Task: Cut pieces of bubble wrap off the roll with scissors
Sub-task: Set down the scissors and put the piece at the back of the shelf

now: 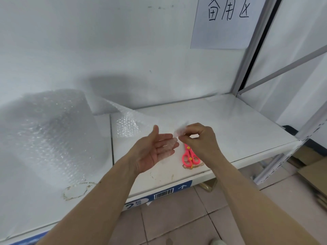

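Note:
A big roll of clear bubble wrap point(51, 128) lies at the left of the white shelf, its loose sheet point(127, 126) trailing rightward over the shelf board. My right hand point(200, 138) pinches a small cut piece of bubble wrap point(180, 130) between thumb and fingers, just above the shelf. My left hand point(154, 151) is open, palm up, right beside it, with the lower end of the piece over its fingertips. Pink scissors point(190, 157) lie shut on the shelf below my right hand, handles toward me.
The white shelf board point(230, 124) ends at a front edge with a blue barcode label point(164, 192). A metal upright point(251, 50) stands at the right. A paper sign point(228, 20) hangs on the back wall. Cardboard point(313, 172) lies on the tiled floor.

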The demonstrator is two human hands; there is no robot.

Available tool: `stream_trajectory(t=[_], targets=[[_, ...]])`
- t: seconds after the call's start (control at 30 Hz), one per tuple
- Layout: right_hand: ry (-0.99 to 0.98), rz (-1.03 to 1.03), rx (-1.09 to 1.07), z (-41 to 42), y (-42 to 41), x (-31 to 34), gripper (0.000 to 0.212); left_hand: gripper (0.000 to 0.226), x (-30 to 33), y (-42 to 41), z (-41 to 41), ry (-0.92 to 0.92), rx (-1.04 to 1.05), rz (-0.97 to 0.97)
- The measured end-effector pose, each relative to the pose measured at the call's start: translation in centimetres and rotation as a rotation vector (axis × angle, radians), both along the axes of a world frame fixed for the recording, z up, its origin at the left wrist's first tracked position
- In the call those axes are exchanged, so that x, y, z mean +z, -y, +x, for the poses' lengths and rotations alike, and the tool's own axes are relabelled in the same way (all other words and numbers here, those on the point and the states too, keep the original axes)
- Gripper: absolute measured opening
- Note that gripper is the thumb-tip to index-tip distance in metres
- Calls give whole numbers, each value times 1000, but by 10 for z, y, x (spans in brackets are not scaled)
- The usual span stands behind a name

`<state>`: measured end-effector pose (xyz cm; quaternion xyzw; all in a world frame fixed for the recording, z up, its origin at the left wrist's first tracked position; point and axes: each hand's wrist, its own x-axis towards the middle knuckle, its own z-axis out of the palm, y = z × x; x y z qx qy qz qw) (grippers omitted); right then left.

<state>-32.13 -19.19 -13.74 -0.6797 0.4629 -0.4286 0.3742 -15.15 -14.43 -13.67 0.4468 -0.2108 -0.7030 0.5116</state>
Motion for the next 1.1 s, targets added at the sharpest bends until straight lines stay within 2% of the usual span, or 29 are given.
stream_trajectory(t=[0.07,0.17,0.37,0.47,0.53,0.57,0.63,0.67,0.8,0.93,1.1], targets=[[-97,-26,25,0,0,-1,27,70,1,2,0,-39,8,20],[-217,-64,47,0,0,-2,22,72,3,2,-1,-32,-10,19],[-266,-48,87,0,-2,-3,29,48,1,-3,-5,81,-5,-74],[-168,52,64,0,-2,2,38,45,-2,-4,-7,169,39,-86],[1,197,28,1,-1,4,27,44,0,-4,-7,219,22,-105],[72,296,24,2,-1,5,28,44,0,-4,-7,244,5,-117],[100,426,40,3,-1,6,41,42,0,-5,-6,293,-40,-138],[79,435,49,3,-1,4,41,41,1,-6,-6,315,-66,-146],[93,356,9,2,0,1,19,37,1,-8,-6,360,-157,-158],[128,322,-57,0,2,-2,12,26,0,-7,-7,338,-141,-122],[135,288,-146,-1,3,-4,14,51,-2,-7,-6,470,-172,-130]])
